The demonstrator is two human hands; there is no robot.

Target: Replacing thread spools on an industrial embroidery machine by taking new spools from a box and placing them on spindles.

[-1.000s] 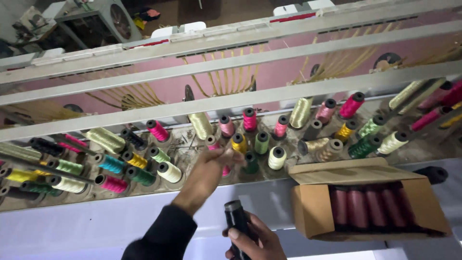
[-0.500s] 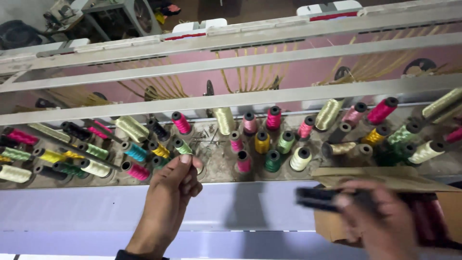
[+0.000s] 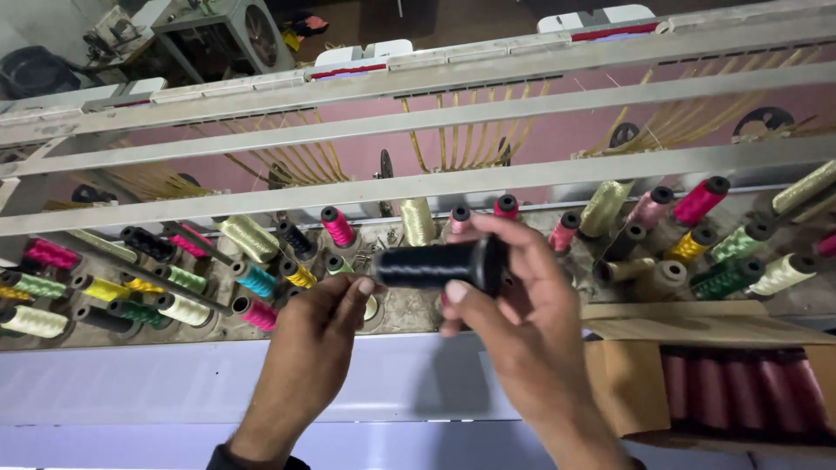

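Since half a second ago the right hand [image 3: 522, 335] has swung in from the lower right and lifted the black thread spool [image 3: 435, 265] to the middle of the view, where the left hand [image 3: 309, 348] has come off the rack to meet it.

Right thumb and fingers pinch the spool's flanged end, holding it sideways, while the left fingertips [image 3: 361, 287] close on its other end; this looks like handling a fresh spool before seating it, which likely calls for finding a free peg among the coloured spools [image 3: 252, 235] behind, past the cardboard box [image 3: 623, 374] of maroon spools [image 3: 740, 387].
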